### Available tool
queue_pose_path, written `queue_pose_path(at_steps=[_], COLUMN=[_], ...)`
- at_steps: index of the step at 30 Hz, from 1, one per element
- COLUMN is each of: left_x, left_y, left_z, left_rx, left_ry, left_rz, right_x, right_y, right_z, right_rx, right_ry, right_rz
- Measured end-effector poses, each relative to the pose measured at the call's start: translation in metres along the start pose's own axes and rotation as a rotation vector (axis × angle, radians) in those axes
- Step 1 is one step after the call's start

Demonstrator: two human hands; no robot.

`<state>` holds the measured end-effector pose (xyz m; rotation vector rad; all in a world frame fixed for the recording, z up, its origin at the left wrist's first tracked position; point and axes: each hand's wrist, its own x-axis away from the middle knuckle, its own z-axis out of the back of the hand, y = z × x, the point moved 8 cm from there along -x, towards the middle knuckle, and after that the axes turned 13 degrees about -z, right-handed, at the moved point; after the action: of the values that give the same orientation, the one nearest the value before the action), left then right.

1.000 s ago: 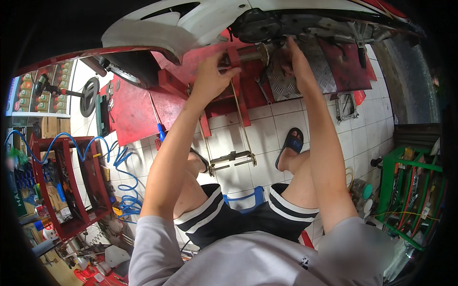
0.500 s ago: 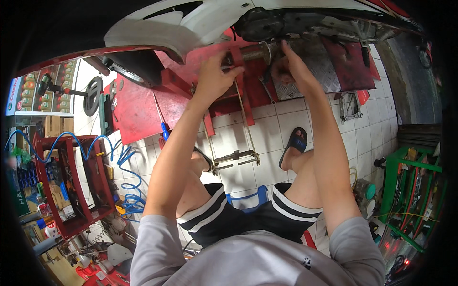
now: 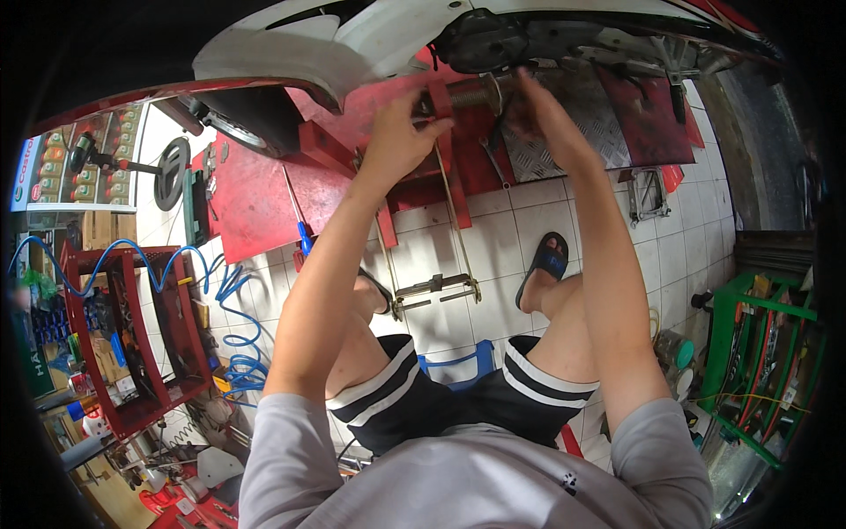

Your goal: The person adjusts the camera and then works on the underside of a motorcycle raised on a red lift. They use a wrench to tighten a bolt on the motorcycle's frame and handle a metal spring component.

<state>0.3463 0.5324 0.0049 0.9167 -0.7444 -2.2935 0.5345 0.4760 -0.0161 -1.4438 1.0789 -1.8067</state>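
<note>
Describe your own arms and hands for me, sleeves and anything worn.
Both sleeves are short and grey; the forearms below are bare. Left hand and right hand are gloveless, with no watch or bracelet visible at either wrist.

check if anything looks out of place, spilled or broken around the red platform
Nothing looks plainly spilled or broken. Slightly untidy, though: the blue-handled screwdriver and the wrench lie loose near the front edge of the red platform, where they might get knocked off.
</note>
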Motion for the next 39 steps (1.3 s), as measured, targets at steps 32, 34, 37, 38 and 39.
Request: queue_pose_path(at_steps=[32, 34, 37, 38, 39], left_x=[0.013, 0.012, 0.009, 0.010, 0.011], left_y=[-0.015, -0.018, -0.021, -0.020, -0.020], left_z=[0.002, 0.000, -0.004, -0.006, -0.006], left_rx=[0.345, 0.349, 0.398, 0.439, 0.480], left_ry=[0.050, -0.001, -0.052, -0.019, 0.014], left_rz=[0.296, 0.333, 0.429, 0.429, 0.430], right_x=[-0.008, -0.009, -0.007, -0.003, 0.002], right_y=[0.000, 0.000, -0.001, -0.004, -0.009], right_z=[0.026, 0.025, 0.024, 0.020, 0.013], right_rx=[-0.112, -0.094, -0.082, -0.082, -0.139], right_ry=[0.042, 0.016, 0.020, 0.024, 0.002], right_rz=[0.104, 0.102, 0.112, 0.119, 0.166])
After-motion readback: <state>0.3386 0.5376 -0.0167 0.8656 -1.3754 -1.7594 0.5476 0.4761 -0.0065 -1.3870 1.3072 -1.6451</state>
